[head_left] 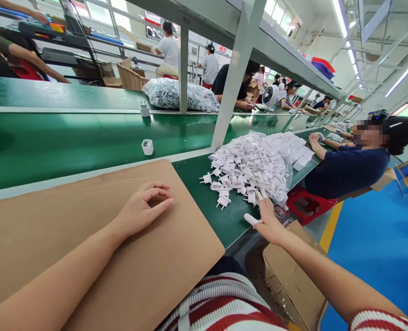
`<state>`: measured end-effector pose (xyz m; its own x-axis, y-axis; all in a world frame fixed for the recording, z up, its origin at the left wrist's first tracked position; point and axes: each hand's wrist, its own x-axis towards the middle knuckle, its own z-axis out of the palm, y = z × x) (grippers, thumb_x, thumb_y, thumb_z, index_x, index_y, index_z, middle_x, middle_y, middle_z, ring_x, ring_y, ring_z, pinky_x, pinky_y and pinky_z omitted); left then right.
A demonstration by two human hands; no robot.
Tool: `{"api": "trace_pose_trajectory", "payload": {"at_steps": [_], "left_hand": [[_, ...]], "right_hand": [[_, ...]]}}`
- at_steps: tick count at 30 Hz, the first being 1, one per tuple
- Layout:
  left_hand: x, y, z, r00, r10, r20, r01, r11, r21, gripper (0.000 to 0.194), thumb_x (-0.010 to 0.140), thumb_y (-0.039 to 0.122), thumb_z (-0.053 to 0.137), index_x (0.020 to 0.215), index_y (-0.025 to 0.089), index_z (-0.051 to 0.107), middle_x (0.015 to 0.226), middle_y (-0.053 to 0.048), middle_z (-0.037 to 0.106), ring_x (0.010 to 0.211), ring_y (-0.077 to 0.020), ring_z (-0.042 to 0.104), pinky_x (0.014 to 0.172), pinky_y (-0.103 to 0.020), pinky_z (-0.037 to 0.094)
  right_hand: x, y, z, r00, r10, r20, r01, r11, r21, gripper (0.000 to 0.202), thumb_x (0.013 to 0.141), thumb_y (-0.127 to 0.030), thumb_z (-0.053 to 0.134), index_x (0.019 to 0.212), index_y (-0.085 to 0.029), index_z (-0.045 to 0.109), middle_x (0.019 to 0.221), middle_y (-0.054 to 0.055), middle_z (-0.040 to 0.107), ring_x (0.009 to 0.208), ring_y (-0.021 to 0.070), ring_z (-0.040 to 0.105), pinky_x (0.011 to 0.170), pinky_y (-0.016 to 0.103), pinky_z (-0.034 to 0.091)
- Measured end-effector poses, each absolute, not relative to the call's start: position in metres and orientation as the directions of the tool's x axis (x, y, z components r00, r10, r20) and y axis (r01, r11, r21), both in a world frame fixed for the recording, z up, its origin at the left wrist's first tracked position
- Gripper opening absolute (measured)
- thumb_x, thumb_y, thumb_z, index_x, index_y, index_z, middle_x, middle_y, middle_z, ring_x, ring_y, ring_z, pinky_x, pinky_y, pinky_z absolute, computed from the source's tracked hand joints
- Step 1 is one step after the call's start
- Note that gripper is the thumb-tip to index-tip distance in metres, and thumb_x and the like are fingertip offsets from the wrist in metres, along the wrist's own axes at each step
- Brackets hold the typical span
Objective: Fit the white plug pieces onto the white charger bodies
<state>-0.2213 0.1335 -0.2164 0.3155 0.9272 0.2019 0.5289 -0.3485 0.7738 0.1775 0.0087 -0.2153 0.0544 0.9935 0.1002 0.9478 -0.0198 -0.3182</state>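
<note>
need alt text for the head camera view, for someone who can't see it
A person's right hand, thumb spread, is at the near edge of a heap of white two-pin plug pieces on a green bench. The left hand rests, lightly curled, on a brown cardboard sheet. A co-worker in dark blue sits at right.

Cardboard (69,216) leaves room leftward; plug pile (250,165) obstructs rightward.

Left hand (144,208) loosely curved; right hand (270,225) outstretched, fingers (266,206) spread
</note>
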Motion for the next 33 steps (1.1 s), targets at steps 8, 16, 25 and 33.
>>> {"api": "trace_pose_trajectory", "payload": {"at_steps": [8, 16, 25, 33], "left_hand": [[-0.223, 0.134, -0.222, 0.308, 0.911, 0.274, 0.544, -0.405, 0.735, 0.044, 0.086, 0.067, 0.064, 0.095, 0.025, 0.077, 0.131, -0.011, 0.067, 0.131, -0.0347, 0.055, 0.113, -0.053, 0.045], [-0.222, 0.135, -0.217, 0.314, 0.915, 0.252, 0.536, -0.39, 0.748, 0.043, 0.087, 0.065, 0.064, 0.094, 0.025, 0.077, 0.128, -0.011, 0.069, 0.127, -0.0323, 0.058, 0.115, -0.051, 0.043], [-0.222, 0.139, -0.214, 0.068, 0.992, 0.108, 0.435, -0.127, 0.892, 0.043, 0.085, 0.061, 0.067, 0.104, 0.022, 0.074, 0.118, -0.01, 0.075, 0.111, -0.0286, 0.07, 0.101, -0.043, 0.055], [-0.268, 0.25, -0.2, -0.429, 0.883, 0.188, 0.603, 0.125, 0.788, 0.082, 0.075, 0.036, 0.079, 0.146, 0.011, 0.048, 0.16, -0.024, 0.044, 0.152, -0.0419, 0.035, 0.125, -0.055, 0.03]], "right_hand": [[0.137, 0.041, -0.216, -0.121, 0.993, -0.017, 0.891, 0.101, -0.442, 0.084, 0.093, -0.04, 0.062, 0.16, -0.018, 0.017, 0.165, 0.025, 0.026, 0.162, 0.0363, 0.017, 0.13, 0.06, 0.023], [0.064, 0.126, -0.146, -0.399, 0.91, 0.114, 0.898, 0.413, -0.152, 0.041, 0.093, -0.013, 0.052, 0.132, -0.017, 0.062, 0.141, 0.015, 0.061, 0.14, 0.0295, 0.05, 0.118, 0.045, 0.039], [0.028, 0.186, -0.173, -0.41, 0.91, 0.058, 0.908, 0.413, -0.068, 0.024, 0.086, -0.005, 0.061, 0.099, -0.016, 0.078, 0.105, 0.018, 0.072, 0.106, 0.0351, 0.059, 0.092, 0.047, 0.045], [0.035, 0.187, -0.177, -0.357, 0.882, 0.306, 0.711, 0.469, -0.524, 0.05, 0.083, -0.007, 0.059, 0.131, -0.017, 0.07, 0.131, 0.017, 0.059, 0.119, 0.0324, 0.054, 0.109, 0.051, 0.048]]}}
